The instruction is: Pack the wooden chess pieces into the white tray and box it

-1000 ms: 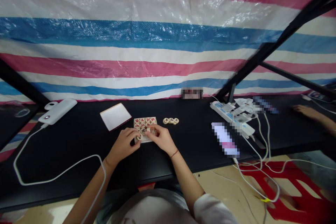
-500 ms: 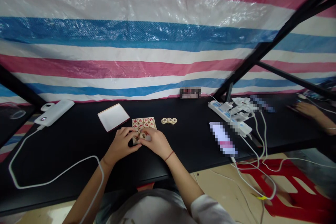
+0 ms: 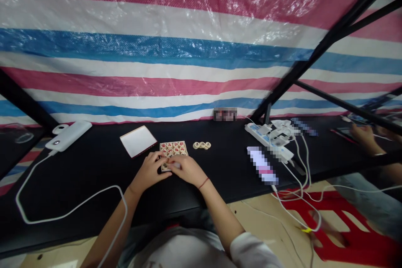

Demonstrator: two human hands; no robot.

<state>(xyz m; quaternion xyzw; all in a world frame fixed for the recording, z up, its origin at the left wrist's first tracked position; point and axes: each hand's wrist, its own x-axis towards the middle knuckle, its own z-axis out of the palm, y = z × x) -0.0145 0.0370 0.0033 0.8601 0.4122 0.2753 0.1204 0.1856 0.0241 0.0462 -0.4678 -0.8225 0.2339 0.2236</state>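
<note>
A small open box [image 3: 186,145] lies on the black table, packed with round xiangqi pieces [image 3: 174,149] that carry red characters in the back rows. My left hand [image 3: 148,175] curls around the box's left and near sides, fingers on its edge and thumb at the front. Over the near rows, my right hand [image 3: 189,171] is closed, its thumb and fingers on a xiangqi piece that they mostly cover. One dark-marked piece [image 3: 165,166] shows in the near left corner. Right of the box lie several loose xiangqi pieces [image 3: 202,145] with dark characters, in a short overlapping row.
Behind the box's left side lies a white lid [image 3: 138,141]. A white power bank [image 3: 69,136] with a looping cable [image 3: 63,220] is at left. On the right are a phone [image 3: 262,165], a power strip [image 3: 266,140] and cables. Another person's hand [image 3: 364,136] is far right.
My right hand has lowered slightly onto the near rows, and the piece visible in its fingers earlier is now mostly covered. The whole view has shifted a little.
</note>
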